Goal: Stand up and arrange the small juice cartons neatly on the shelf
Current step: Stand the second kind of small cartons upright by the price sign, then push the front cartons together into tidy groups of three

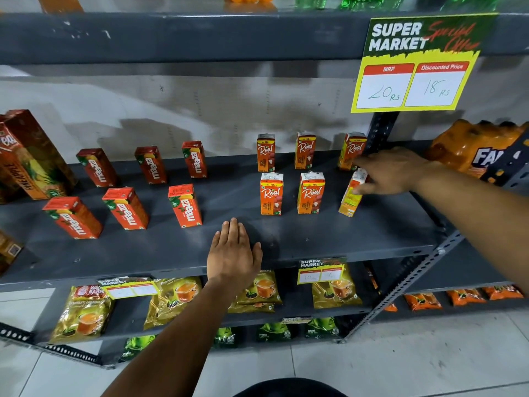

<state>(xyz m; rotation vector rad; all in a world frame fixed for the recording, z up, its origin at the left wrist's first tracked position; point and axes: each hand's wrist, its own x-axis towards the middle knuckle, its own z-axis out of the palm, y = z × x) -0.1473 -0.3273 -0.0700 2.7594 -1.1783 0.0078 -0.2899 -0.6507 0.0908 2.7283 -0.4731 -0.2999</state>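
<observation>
Small juice cartons stand on the grey shelf (315, 242). Several red Maaza cartons (185, 205) stand in two rows on the left. Orange Real cartons (271, 193) stand upright in two rows on the right. My right hand (392, 171) grips the front-right Real carton (351, 199), which leans a little and shows its yellow side. Behind it stands another Real carton (352, 151), partly hidden by my fingers. My left hand (233, 253) lies flat on the shelf's front, fingers together, holding nothing.
A tall pineapple juice carton (31, 156) stands at the far left. A shrink-wrapped pack of orange soda bottles (472, 147) sits right of the upright post (382, 130). A price sign (415, 64) hangs from the shelf above. Tea pouches (174, 299) fill the shelf below.
</observation>
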